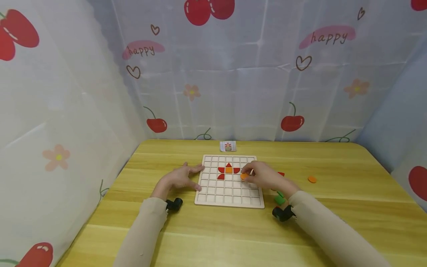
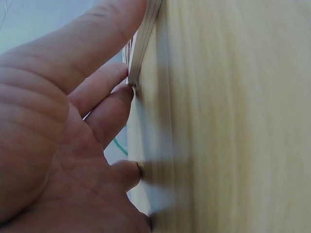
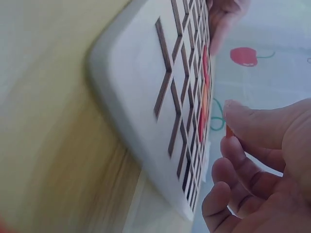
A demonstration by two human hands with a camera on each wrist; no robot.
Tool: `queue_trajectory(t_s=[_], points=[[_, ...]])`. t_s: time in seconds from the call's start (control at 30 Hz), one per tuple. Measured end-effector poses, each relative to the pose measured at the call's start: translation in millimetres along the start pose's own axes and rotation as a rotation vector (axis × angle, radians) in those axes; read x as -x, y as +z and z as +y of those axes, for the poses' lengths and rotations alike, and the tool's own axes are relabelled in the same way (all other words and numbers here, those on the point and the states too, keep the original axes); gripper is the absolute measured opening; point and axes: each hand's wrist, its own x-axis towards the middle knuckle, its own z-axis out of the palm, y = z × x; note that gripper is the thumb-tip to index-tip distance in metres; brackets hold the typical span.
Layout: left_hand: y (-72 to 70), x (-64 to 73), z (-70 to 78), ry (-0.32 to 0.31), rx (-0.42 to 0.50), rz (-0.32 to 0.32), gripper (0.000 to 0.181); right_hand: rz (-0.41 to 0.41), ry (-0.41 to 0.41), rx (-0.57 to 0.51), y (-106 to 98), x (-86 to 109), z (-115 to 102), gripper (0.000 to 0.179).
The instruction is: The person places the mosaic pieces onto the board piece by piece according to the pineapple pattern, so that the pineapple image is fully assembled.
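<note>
A white grid board (image 1: 230, 200) lies on the wooden table. On it sit an orange square (image 1: 228, 170), a red triangle (image 1: 228, 165) above that, and several red rounded pieces, one of them a lower-left red piece (image 1: 221, 177). Thumb and forefinger of my right hand (image 1: 265, 175) pinch an orange disc (image 1: 244, 176) above the board's right half; in the right wrist view the disc (image 3: 229, 131) shows edge-on. My left hand (image 1: 181, 177), fingers spread, touches the board's left edge with thumb and fingertips. In the left wrist view its palm (image 2: 73, 179) faces the camera.
Behind the board lies a small card (image 1: 228, 146) with a printed grid picture. Right of the board are another orange disc (image 1: 311, 179), a red piece (image 1: 281, 174) and green pieces (image 1: 279, 200), partly hidden by the right arm. A patterned curtain (image 1: 227, 81) hangs behind the table.
</note>
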Motion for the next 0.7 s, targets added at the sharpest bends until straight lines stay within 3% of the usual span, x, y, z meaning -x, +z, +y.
queue_trajectory(t_s=[0.37, 0.7], points=[[-0.8, -0.2, 1.9, -0.004, 0.013, -0.006, 0.09, -0.043, -0.021, -0.005, 22.1, -36.8, -17.5, 0.021], [-0.4, -1.0, 0.1, 0.001, -0.01, -0.009, 0.089, -0.029, -0.043, 0.01, 32.1, -45.0, -27.3, 0.02]])
